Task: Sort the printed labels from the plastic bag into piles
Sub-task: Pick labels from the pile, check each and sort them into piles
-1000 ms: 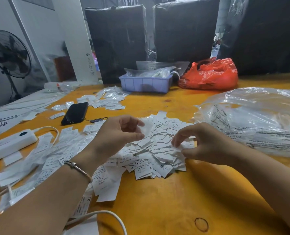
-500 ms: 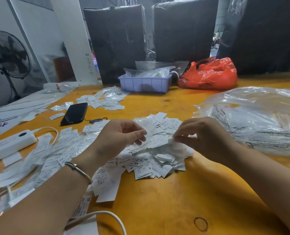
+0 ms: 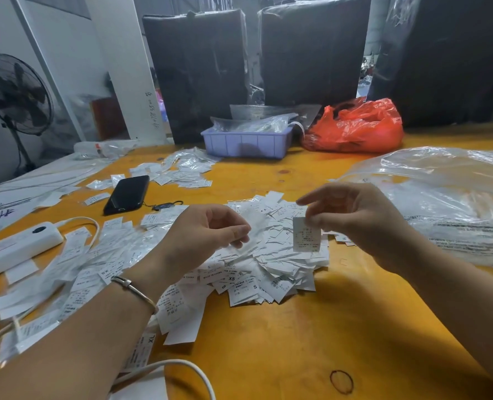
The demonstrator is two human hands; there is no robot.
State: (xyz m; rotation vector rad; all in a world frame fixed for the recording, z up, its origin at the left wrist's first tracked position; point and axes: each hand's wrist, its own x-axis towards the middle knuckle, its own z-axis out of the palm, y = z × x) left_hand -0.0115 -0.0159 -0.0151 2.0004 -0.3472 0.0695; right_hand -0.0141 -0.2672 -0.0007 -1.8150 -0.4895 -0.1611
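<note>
Right hand point(image 3: 357, 223) raised off the heap, thumb and fingertips pinching the top edge of one printed label point(image 3: 306, 234); the label hangs upright in the air, print facing the camera, above the right part of the central pile of labels point(image 3: 262, 267). A second ago this hand was low, fingers down in the pile's right edge; half a second ago it was partly up with a label just lifting. Grip narrow, closed on that single label.

Left hand point(image 3: 207, 235) hovers over the pile's left side, fingers curled, thumb meeting the fingertips. It appears to pinch thin pale material, but blur hides what; cannot tell what the grip holds. It has shifted only slightly from the earlier frames. A metal bangle point(image 3: 134, 290) sits on the left wrist.

The pile stays mid-worktop, on the orange worktop point(image 3: 311, 342). A looser spread of labels point(image 3: 75, 269) runs off to the left, unchanged. A smaller far pile point(image 3: 181, 171) lies beyond the black phone point(image 3: 127, 194).

The large clear plastic bag point(image 3: 441, 197) lies at right, just beside the right hand, crumpled, with print on its lower face. Same place as before.

Other items where they were: white power strip point(image 3: 14, 249) at left with its cable point(image 3: 181, 368) looping at the near edge; lilac tray point(image 3: 246, 141) and red bag point(image 3: 357, 127) at the far side; standing fan point(image 3: 15, 95) off the worktop, far left.
</note>
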